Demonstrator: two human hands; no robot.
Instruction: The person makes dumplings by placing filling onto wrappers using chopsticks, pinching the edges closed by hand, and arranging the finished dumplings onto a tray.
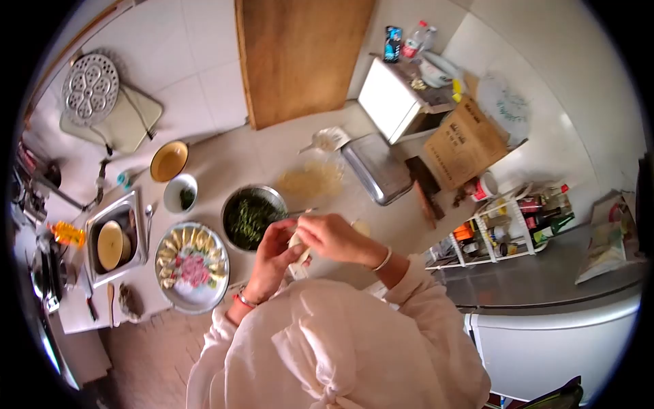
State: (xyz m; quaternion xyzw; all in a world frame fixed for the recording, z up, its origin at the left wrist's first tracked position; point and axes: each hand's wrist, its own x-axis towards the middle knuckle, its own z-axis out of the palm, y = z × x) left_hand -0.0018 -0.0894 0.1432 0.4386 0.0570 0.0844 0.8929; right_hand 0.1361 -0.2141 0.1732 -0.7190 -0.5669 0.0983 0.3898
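Close together in front of my chest, my left hand (272,258) and my right hand (335,236) both grip a small pale piece of dough (298,251). The fingers of each are bent round it, and they hide part of it. Just beyond my left hand stands a metal bowl (253,217) of chopped green filling, with a utensil handle over its rim. Left of that, a round floral tray (193,300) holds several folded dumplings (180,238) along its upper edge. A pale round of dough (360,228) lies beyond my right hand.
A white bowl (180,193) and a yellow bowl (169,161) stand at the back left, near the sink (139,238). Flour (312,178) covers part of the counter beside a lidded metal container (379,168). To the right are a cardboard box (465,144) and a bottle rack (494,235).
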